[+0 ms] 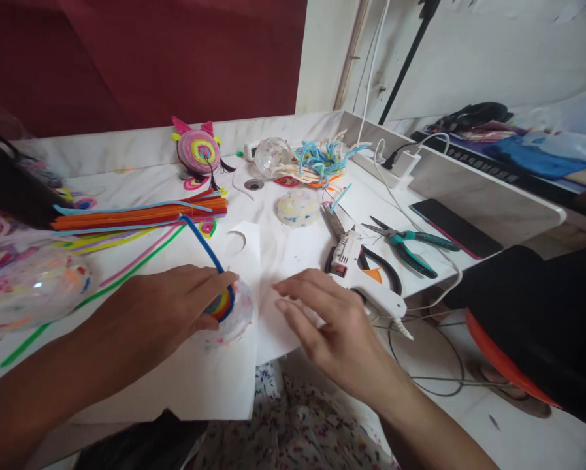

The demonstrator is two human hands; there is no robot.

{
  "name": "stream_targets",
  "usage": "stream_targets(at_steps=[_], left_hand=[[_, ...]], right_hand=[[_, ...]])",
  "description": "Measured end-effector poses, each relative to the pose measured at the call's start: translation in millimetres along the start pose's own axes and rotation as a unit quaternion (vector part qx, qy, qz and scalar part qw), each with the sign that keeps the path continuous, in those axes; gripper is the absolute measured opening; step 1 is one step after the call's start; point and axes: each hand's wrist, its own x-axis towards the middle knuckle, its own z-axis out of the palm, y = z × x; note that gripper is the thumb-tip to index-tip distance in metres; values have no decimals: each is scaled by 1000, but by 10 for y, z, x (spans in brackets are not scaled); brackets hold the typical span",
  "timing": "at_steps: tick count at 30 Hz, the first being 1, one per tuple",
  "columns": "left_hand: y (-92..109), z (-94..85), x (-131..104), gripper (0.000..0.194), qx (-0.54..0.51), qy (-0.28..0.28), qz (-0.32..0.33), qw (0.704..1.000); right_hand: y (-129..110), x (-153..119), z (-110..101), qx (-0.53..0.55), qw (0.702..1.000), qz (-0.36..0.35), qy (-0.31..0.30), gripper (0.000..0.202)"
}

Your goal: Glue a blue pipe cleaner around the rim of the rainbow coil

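Observation:
My left hand (185,307) is closed on a coiled disc (228,304) of blue, red and yellow pipe cleaner, holding it against a clear speckled dome (244,312). A blue pipe cleaner end (202,241) sticks up from the disc. Under the dome lies a white paper sheet (219,391). To the right, my right hand (317,310) hovers over the table edge with its fingers apart and nothing in them. Just beyond it a white glue gun (366,274) rests beside black-handled scissors (332,222).
Teal pliers (410,248) and a phone (454,228) lie at the right. A pipe cleaner bundle (140,214) and a large speckled dome (38,284) are at the left. Behind stand a decorated round figure (197,151), another dome (297,207) and tangled blue strands (322,160).

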Motion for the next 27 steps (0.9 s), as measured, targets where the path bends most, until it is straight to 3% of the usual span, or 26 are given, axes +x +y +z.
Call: stream_targets(at_steps=[5, 8, 11, 16, 24, 27], left_hand=[[-23, 62, -26, 33, -30, 3, -5, 1000], [-28, 107, -64, 35, -52, 4, -30, 998], [-35, 147, -101, 37, -62, 5, -38, 997], [-38, 146, -110, 32, -61, 2, -33, 998], [-12, 123, -96, 58, -45, -19, -58, 997], [-8, 120, -98, 57, -44, -18, -74, 996]], right_hand=[[-44, 431, 361, 60, 985, 132, -93, 8], [-47, 583, 437, 79, 962, 215, -149, 7], [-63, 643, 454, 110, 946, 262, -155, 16], [-80, 667, 483, 159, 930, 298, -143, 28], [59, 704, 572, 217, 913, 318, -131, 37], [140, 710, 589, 224, 916, 304, -135, 33]])
